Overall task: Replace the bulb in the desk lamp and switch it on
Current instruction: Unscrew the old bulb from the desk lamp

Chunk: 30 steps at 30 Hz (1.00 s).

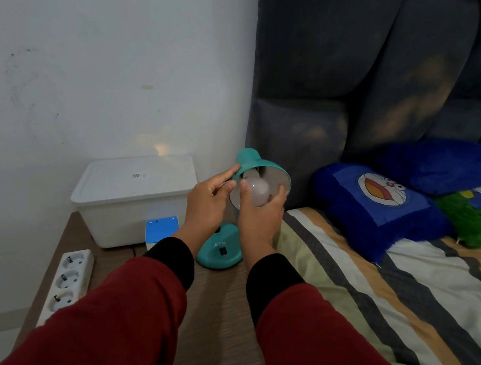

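Note:
A teal desk lamp stands on the wooden bedside table (216, 316); its base (220, 249) carries a black rocker switch (224, 251). The lamp's shade (265, 167) is tilted toward me. A white round bulb (258, 190) sits in the mouth of the shade, unlit. My right hand (260, 212) grips the bulb from below, thumb on its left and fingers on its right. My left hand (210, 199) holds the shade's left rim with fingertips. The lamp's neck is hidden behind my hands.
A white lidded plastic box (134, 196) stands at the back of the table against the wall. A small blue and white box (162, 227) leans in front of it. A white power strip (68, 279) lies on the table's left edge. The bed with striped sheet (386, 291) and blue pillows (381, 205) lies right.

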Each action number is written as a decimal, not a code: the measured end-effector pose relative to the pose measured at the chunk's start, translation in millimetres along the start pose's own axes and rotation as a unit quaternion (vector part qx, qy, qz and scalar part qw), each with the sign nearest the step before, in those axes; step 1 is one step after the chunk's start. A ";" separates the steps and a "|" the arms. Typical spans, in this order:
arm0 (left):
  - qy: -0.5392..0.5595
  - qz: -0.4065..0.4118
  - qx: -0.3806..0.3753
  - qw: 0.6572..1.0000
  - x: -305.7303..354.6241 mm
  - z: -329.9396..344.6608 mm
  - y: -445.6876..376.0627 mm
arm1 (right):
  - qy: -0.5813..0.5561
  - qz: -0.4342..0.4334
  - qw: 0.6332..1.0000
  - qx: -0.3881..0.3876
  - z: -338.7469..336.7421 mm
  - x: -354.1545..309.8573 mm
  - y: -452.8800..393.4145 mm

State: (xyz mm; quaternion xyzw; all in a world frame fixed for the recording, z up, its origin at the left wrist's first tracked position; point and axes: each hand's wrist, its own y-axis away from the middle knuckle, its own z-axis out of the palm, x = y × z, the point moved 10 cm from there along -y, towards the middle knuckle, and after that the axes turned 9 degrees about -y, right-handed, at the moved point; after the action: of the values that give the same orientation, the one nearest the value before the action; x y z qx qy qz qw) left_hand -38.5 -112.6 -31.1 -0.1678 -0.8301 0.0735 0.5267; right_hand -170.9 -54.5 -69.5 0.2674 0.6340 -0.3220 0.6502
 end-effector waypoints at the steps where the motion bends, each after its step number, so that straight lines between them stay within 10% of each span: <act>1: -0.001 0.001 0.002 1.000 0.5 -0.5 0.5 | 0.002 0.010 1.000 -0.004 1.0 2.1 0.1; 6: 0.012 0.005 0.000 1.000 1.9 -1.2 0.7 | 0.125 -0.111 0.986 -0.020 -0.5 -24.4 -1.4; 11: 0.011 -0.001 0.006 1.000 0.5 0.2 -0.7 | -0.006 0.017 1.000 -0.006 -0.4 1.6 -3.2; 16: 0.022 -0.001 0.004 1.000 3.3 -0.7 1.7 | 0.107 -0.089 0.990 -0.023 -2.0 -17.9 -4.7; 30: 0.027 -0.013 -0.002 1.000 0.6 0.2 0.1 | 0.012 -0.008 1.000 -0.012 -4.4 -4.8 -2.9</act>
State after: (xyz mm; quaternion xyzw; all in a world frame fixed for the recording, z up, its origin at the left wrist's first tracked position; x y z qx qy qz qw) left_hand -38.9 -112.3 -30.7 -0.1601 -0.8175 0.0609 0.5499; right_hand -176.0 -52.7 -64.7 0.2588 0.6478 -0.3160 0.6430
